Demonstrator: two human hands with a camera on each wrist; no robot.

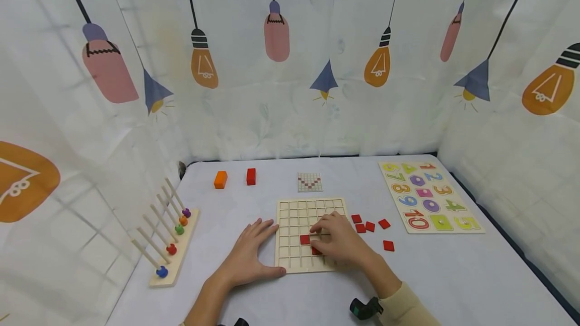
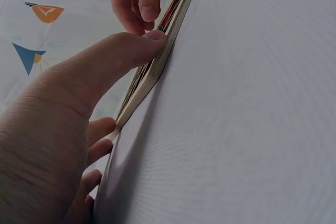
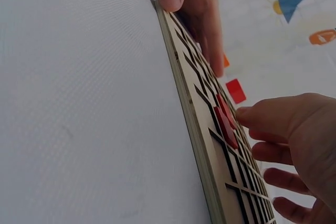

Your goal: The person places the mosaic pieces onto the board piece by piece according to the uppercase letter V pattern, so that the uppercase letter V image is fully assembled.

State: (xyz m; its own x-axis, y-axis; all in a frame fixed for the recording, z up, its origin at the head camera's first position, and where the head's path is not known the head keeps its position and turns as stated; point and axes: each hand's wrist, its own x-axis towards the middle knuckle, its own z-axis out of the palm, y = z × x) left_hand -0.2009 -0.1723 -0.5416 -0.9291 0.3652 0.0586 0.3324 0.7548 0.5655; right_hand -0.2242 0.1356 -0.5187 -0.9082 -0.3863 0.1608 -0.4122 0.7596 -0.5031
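1. A table (image 1: 453, 275) covered in a pale grey-white cloth filled the lower part of the head view.
2. White curtains (image 1: 344, 109) enclosed it at the back and on both sides.
3. The curtains bore printed hanging light bulbs in pink, orange and blue on black cords.
4. The light was soft and even, casting only faint shadows.

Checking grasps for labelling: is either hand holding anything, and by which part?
Nothing is gripped: left hand steadies the grid board's left edge; right hand rests on it.
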